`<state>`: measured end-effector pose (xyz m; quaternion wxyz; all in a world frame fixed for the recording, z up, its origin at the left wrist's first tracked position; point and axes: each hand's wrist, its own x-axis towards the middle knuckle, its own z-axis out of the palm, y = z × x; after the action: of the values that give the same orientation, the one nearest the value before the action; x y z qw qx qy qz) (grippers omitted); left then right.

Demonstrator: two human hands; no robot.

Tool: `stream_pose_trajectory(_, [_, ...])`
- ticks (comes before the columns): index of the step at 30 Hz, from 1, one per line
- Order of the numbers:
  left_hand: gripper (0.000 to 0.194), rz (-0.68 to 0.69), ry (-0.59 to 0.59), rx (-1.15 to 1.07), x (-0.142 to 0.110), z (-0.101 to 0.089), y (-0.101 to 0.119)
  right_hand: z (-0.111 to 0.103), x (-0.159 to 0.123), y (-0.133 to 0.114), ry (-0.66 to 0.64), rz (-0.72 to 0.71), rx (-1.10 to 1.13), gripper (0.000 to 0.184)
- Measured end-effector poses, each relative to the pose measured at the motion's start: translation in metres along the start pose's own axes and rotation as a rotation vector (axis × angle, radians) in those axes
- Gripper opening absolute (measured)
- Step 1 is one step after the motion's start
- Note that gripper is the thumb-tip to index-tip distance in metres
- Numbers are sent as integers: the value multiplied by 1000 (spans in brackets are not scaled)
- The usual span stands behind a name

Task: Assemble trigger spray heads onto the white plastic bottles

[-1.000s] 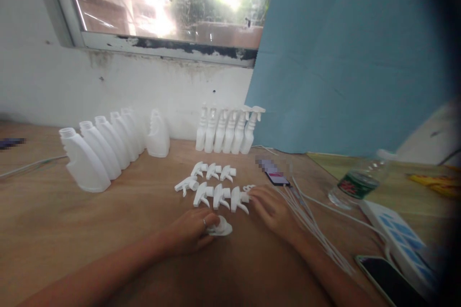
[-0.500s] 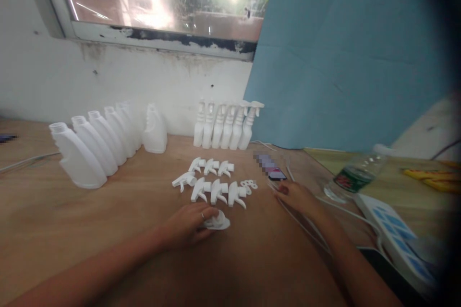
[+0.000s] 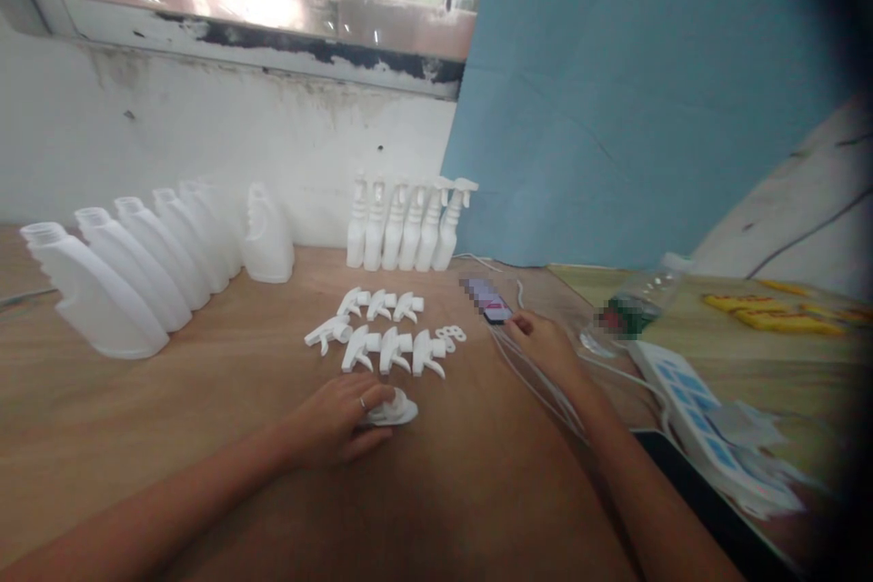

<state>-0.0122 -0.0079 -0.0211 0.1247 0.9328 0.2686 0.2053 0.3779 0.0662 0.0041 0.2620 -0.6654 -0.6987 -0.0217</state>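
My left hand (image 3: 341,418) rests on the table, its fingers closed over a white plastic piece (image 3: 405,410) with a flat rounded rim; the fingers cover much of it. At the lower end of a phone (image 3: 486,298), the thumb and fingers of my right hand (image 3: 542,341) are pinched together. Whatever they may hold is too small to make out. Thin white cables (image 3: 528,371) run beneath that hand. Just beyond my left hand, several white trigger spray heads (image 3: 396,351) lie in two rows, with small white rings (image 3: 451,336) at their right end.
Several open white bottles (image 3: 109,291) stand at the left, with another bottle (image 3: 269,241) beside them. Slim spray bottles (image 3: 402,232) line the wall. On the right are a water bottle (image 3: 634,309), a power strip (image 3: 702,427), a dark flat device (image 3: 696,482) and yellow items (image 3: 777,314).
My right hand has moved from the cables up to the phone's lower end. My left hand still holds the white piece. The whole view has shifted, so things appear farther left.
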Motion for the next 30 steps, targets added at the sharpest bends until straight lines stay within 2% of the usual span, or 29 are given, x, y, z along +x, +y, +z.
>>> stream_pose_trajectory(3, [29, 13, -1, 4, 0, 0, 1, -12, 1, -7, 145, 25, 124, 24])
stream_pose_trajectory(7, [32, -7, 19, -42, 0, 1, 2, -33, 0, -24, 358, -10, 476, 35])
stream_pose_trajectory(11, [48, -37, 58, -105, 0, 0, 3, -54, -2, -40, 628, -32, 821, 19])
stream_pose_trajectory(13, [46, -40, 61, -124, 0, 0, 4, -61, -1, -49, 668, -23, 1135, 16])
stream_pose_trajectory(15, [42, -55, 82, -151, 0, 1, 4, -62, -2, -63, 578, 12, 1439, 26])
stream_pose_trajectory(17, [36, -76, 122, -196, 0, 2, 4, -55, -7, -83, 429, 67, 1570, 31])
stream_pose_trajectory(21, [32, -109, 153, -283, 0, 2, 6, -23, -31, -133, 159, 80, 1473, 23])
stream_pose_trajectory(24, [32, -131, 155, -298, 0, 0, 8, 2, -55, -163, -106, 58, 1407, 23])
stream_pose_trajectory(27, [30, -132, 154, -309, 0, -1, 8, 17, -73, -181, -302, 4, 1387, 27])
stream_pose_trajectory(30, [33, -127, 153, -314, 0, 1, 6, 24, -83, -188, -381, -49, 1378, 30])
